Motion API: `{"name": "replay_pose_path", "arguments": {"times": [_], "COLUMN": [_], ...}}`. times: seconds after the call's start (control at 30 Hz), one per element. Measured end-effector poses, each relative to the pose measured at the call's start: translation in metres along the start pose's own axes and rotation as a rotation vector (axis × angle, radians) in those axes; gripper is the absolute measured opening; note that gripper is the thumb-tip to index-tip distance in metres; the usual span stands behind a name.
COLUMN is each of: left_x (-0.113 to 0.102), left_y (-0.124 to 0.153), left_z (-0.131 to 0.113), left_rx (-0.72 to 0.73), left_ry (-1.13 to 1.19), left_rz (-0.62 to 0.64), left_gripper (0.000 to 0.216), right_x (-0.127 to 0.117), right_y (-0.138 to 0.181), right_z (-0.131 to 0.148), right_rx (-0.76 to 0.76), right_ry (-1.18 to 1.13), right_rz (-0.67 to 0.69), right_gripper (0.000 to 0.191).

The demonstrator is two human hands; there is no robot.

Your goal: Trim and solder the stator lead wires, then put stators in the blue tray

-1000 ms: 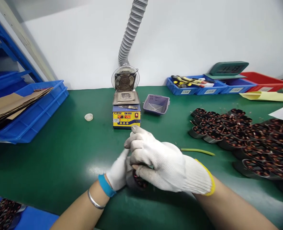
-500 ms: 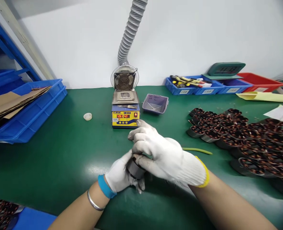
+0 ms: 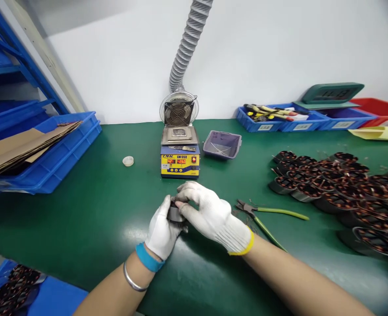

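Two white-gloved hands are held close together over a glossy dark-green tabletop (image 3: 115, 206). Between them a short, dark-grey cylindrical part (image 3: 174, 214) is held just above the surface. By the left hand (image 3: 161, 231), curled about halfway closed, the cylindrical part is clasped around its side. At its upper edge, the thumb and forefinger of the right hand (image 3: 210, 210) are brought nearly together, the other fingers being loosely bent; whether anything is pinched there cannot be told.

With the cylindrical part taken as the dial's centre, a boxy yellow-and-blue heating unit with red digits (image 3: 180, 161) is set at twelve o'clock, and above it a ribbed grey flexible duct (image 3: 187, 44) is hung against the wall. At one o'clock a shallow purple plastic tray (image 3: 220, 155) is placed, with thin pale strips laid inside. At three o'clock, near the right wrist, metal pliers with slim green handles (image 3: 281, 211) are left spread open. Farther off, between two and three o'clock, many dark rings wound with copper-coloured wire (image 3: 338, 200) are crowded together. Toward eleven o'clock a small round whitish dish (image 3: 128, 161) is set down.
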State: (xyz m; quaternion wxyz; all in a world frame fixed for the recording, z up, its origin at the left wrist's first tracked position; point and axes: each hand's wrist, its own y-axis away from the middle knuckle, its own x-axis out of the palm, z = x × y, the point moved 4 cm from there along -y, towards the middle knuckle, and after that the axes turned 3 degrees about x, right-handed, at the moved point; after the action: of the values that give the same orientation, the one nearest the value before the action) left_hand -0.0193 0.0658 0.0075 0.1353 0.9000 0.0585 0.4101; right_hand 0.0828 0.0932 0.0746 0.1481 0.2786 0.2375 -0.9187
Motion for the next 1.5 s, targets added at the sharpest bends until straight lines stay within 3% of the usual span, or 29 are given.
{"name": "replay_pose_path", "arguments": {"times": [0.23,0.3,0.37,0.47,0.5,0.6,0.67,0.77,0.9,1.07,1.2,1.37,1.5], "left_x": [0.006,0.005,0.003,-0.002,-0.003,-0.001,0.001,0.003,0.001,0.000,0.003,0.005,0.007], "left_y": [0.007,0.008,0.008,0.005,0.004,0.003,0.005,0.008,0.012,0.014,0.016,0.017,0.018], "left_z": [-0.004,-0.007,-0.011,-0.018,-0.020,-0.023,-0.023,-0.020,-0.017,-0.018,-0.015,-0.015,-0.017], "left_rx": [0.057,0.056,0.063,0.052,0.028,-0.063,-0.111,-0.156,-0.209,-0.202,-0.238,-0.284,-0.296], "left_ry": [-0.013,-0.040,-0.049,0.004,0.033,0.104,0.112,0.078,0.022,-0.052,-0.092,-0.064,-0.029], "left_rz": [-0.055,-0.074,-0.106,-0.118,-0.090,0.112,0.287,0.493,0.582,0.460,0.446,0.506,0.490], "left_gripper": [0.024,0.024,0.021,0.016,0.015,0.025,0.042,0.065,0.081,0.082,0.081,0.080,0.081], "right_x": [0.031,0.030,0.013,-0.033,-0.043,-0.043,-0.027,-0.006,-0.001,-0.009,-0.013,-0.018,-0.019], "right_y": [0.007,0.007,0.003,-0.003,-0.005,-0.005,0.002,0.012,0.018,0.017,0.013,0.016,0.018], "right_z": [-0.028,-0.031,-0.031,-0.026,-0.024,-0.016,-0.010,0.002,0.012,0.014,0.016,0.018,0.022], "right_rx": [0.455,0.482,0.415,0.163,0.126,0.120,0.070,-0.091,-0.304,-0.438,-0.474,-0.432,-0.510], "right_ry": [-0.923,-1.017,-1.048,-0.976,-0.867,-0.352,-0.039,0.181,0.231,0.129,0.016,0.039,0.011], "right_rz": [-0.173,-0.243,-0.341,-0.499,-0.468,-0.072,0.167,0.267,0.247,0.250,0.241,0.356,0.290], "right_gripper": [0.025,0.024,0.020,0.010,0.008,0.008,0.023,0.047,0.030,0.020,0.013,0.024,0.017]}}
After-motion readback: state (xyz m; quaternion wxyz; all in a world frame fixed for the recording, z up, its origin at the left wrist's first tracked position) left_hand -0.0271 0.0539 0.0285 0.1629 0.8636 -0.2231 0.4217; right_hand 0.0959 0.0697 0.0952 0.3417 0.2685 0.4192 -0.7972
